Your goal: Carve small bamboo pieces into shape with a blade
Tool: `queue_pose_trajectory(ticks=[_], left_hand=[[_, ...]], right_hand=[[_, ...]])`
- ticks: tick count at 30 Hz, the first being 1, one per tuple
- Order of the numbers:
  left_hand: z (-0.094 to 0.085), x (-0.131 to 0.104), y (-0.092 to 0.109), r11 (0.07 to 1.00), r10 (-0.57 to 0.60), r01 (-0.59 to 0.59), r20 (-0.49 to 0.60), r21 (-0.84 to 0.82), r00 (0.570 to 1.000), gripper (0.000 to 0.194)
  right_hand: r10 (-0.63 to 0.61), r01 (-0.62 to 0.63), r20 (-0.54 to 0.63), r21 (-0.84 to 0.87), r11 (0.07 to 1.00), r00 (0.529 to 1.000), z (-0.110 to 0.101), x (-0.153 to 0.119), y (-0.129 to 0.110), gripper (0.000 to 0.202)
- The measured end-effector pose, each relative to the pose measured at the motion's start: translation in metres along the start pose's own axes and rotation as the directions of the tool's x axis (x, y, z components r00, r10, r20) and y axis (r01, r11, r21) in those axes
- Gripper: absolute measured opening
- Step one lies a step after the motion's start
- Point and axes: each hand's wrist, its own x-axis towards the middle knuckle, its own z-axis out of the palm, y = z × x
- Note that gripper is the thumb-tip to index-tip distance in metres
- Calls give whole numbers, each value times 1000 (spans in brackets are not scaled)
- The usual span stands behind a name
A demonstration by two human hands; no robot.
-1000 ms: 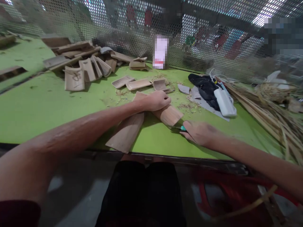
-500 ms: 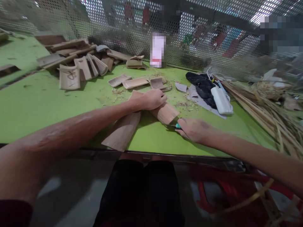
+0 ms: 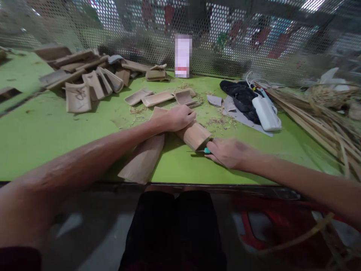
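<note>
A curved wooden piece (image 3: 194, 134) is held on the green counter (image 3: 225, 171) by the left hand (image 3: 180, 117), its grip closed over the top. A green-handled knife (image 3: 207, 150) is pinched in the right hand's (image 3: 227, 152) grip, beside the near end.

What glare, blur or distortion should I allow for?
Head view: glare top right, beyond the mesh screen; floor dim; left forearm stretched by the lens; pale panel pixelated; teal-handled tool in the right hand too soft to read its edge.

Green table (image 3: 180, 169) with wooden pieces (image 3: 78, 98), shavings (image 3: 217, 121)
</note>
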Motion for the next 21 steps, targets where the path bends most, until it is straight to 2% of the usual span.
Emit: queue_pose_trajectory(ticks=[3, 5, 13, 21], left_hand=[[-3, -1, 2, 1000, -1, 1, 8, -21, 1000, 44], [-4, -2, 2, 999, -4, 5, 18, -31, 1000, 44], [-2, 0, 0, 997, -13, 13, 4, -81, 1000, 43], [-1, 0, -1, 996, -15, 14, -10, -92, 1000, 39]], right_hand=[[22, -22, -107, -6, 1000, 994, 0, -4, 1, 32], [35, -34, -110, 13, 999, 993, 0, -5, 3, 28], [63, -69, 77, 84, 994, 995, -6, 4, 2, 19], [55, -72, 152, 109, 991, 987, -8, 11, 4, 22]])
